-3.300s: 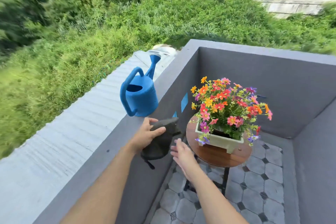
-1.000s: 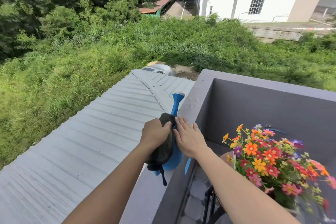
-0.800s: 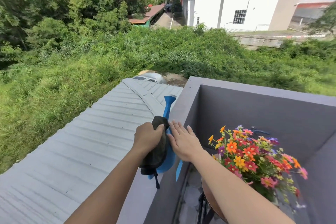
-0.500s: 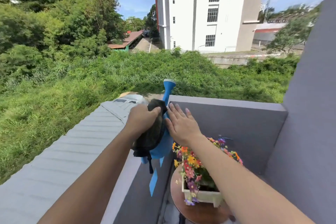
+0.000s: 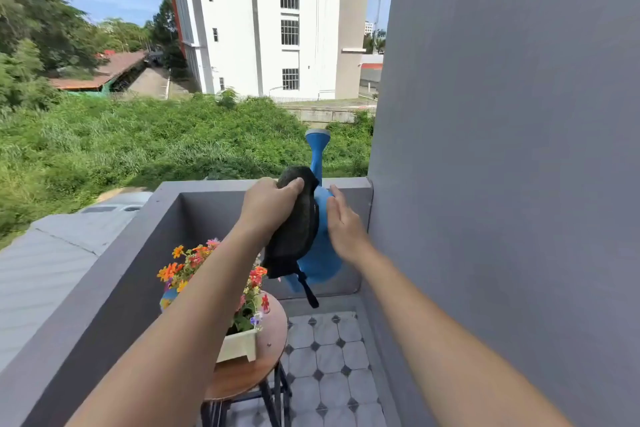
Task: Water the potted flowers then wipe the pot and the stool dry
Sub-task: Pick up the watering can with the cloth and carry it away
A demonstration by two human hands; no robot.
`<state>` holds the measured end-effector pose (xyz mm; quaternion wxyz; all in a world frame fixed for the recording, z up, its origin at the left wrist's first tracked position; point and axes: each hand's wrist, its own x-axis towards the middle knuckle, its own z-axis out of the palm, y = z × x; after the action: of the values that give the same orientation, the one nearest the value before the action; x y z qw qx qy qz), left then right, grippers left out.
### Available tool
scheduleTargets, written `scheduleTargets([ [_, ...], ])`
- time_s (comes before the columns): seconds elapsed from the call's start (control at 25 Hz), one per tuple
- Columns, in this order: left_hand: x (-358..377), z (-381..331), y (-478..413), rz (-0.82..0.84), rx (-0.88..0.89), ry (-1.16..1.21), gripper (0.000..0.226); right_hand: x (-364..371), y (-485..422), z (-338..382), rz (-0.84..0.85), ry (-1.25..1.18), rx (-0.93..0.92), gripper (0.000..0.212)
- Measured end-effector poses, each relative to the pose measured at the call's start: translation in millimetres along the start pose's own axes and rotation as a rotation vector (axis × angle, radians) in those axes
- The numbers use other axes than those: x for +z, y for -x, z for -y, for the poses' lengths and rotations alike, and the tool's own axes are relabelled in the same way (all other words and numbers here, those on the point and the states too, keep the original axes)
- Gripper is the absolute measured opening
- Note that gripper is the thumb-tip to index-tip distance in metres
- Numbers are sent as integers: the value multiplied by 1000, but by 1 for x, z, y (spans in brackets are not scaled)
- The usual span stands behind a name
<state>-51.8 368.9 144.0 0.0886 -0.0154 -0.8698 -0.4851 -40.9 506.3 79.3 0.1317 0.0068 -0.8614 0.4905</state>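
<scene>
1. Above a balcony corner, a blue watering can (image 5: 320, 255) is carried at chest height, spout up and level, apparently so nothing spills before it reaches the flowers (image 5: 207, 274).
2. Left hand (image 5: 268, 206) is clenched around a dark cloth (image 5: 296, 236) against the can, likely kept ready for wiping.
3. Right hand (image 5: 343, 222), fingers straight and together, lies flat on the can's side, steadying it.
4. Below, the white pot (image 5: 240, 345) sits on a round wooden stool (image 5: 268, 354) beside the grey parapet (image 5: 104, 291).

Both forearms bare, seemingly no sleeves, left hand (image 5: 266, 206), right hand (image 5: 346, 230).
</scene>
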Motion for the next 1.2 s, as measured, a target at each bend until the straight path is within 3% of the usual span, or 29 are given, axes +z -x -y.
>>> scheduleTargets([
  [0.12, 57, 11, 20, 128, 21, 0, 40, -5, 33, -56, -216, -133, 134, 45],
  [0.24, 116, 43, 42, 231, 18, -44, 42, -2, 66, -121, -276, -118, 232, 44],
  [0.48, 217, 156, 90, 332, -4, -94, 35, 43, 129, -265, -132, -27, 412, 44],
  [0.64, 293, 273, 107, 377, -57, -104, 32, 111, 161, -387, -86, -9, 489, 45],
  [0.96, 442, 511, 126, 349, -230, -113, 30, 245, 187, -612, 88, 6, 617, 47],
  [1.2, 540, 641, 135, 314, -355, -84, 36, 307, 186, -759, 272, -48, 675, 49],
])
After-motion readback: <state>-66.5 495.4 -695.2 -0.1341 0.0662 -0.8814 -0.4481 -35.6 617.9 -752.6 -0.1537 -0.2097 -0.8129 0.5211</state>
